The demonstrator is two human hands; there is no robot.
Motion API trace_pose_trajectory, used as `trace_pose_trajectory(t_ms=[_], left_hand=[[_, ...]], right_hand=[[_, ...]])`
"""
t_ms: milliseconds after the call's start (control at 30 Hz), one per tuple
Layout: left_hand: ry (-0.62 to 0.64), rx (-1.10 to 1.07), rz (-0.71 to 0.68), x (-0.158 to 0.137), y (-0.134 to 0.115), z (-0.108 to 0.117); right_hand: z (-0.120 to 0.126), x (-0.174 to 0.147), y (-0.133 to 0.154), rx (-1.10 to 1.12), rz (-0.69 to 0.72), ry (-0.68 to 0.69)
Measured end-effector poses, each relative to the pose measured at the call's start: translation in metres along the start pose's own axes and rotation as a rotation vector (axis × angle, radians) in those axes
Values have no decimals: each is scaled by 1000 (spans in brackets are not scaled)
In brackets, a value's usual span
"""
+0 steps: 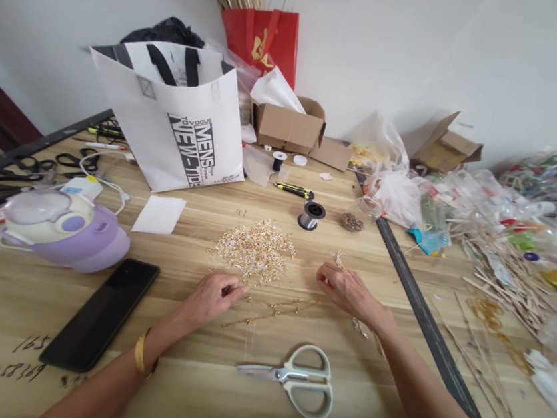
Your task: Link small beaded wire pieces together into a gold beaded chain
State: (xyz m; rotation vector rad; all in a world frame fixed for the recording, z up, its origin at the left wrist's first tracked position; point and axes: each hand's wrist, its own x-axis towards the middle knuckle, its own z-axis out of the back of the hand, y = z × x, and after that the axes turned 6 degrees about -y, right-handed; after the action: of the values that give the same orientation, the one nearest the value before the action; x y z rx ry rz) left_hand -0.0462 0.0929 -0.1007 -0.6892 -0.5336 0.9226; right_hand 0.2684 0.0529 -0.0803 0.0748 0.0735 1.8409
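My left hand (212, 301) is curled beside the lower edge of a pile of small gold and silver beads (257, 247), thumb and fingertips drawn together. Whatever it may pinch is too small to make out. On the right, my right hand (347, 290) rests with bent fingers close to the table. Its fingertips are partly hidden, and what they hold cannot be seen. A thin gold chain with small beads (274, 311) lies between the hands, one end near my right fingers. Small silvery pieces (359, 327) lie by my right wrist. Below are scissors with pale handles (309, 381).
A wire spool (312, 217), a jar of beads (355, 222) and a utility knife (294, 191) lie behind the pile. A phone (100, 316) and lilac bottle (69, 232) are left. A white bag (187, 125) stands behind. Plastic bottles and sticks (511, 282) crowd the right.
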Motion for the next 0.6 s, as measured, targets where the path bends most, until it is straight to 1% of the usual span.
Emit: trace_pose_trajectory(t_ms=[100, 233, 300, 467, 600], left_hand=[[-1, 5, 1, 0, 0, 0], [-3, 0, -2, 0, 0, 1], [-1, -1, -1, 0, 0, 1], [6, 6, 14, 1, 2, 1], [6, 7, 14, 2, 4, -1]], right_hand=[[4, 4, -10, -42, -42, 8], [10, 16, -20, -156, -110, 20], [10, 23, -23, -208, -103, 31], [6, 38, -26, -280, 126, 96], [0, 43, -24, -287, 209, 126]])
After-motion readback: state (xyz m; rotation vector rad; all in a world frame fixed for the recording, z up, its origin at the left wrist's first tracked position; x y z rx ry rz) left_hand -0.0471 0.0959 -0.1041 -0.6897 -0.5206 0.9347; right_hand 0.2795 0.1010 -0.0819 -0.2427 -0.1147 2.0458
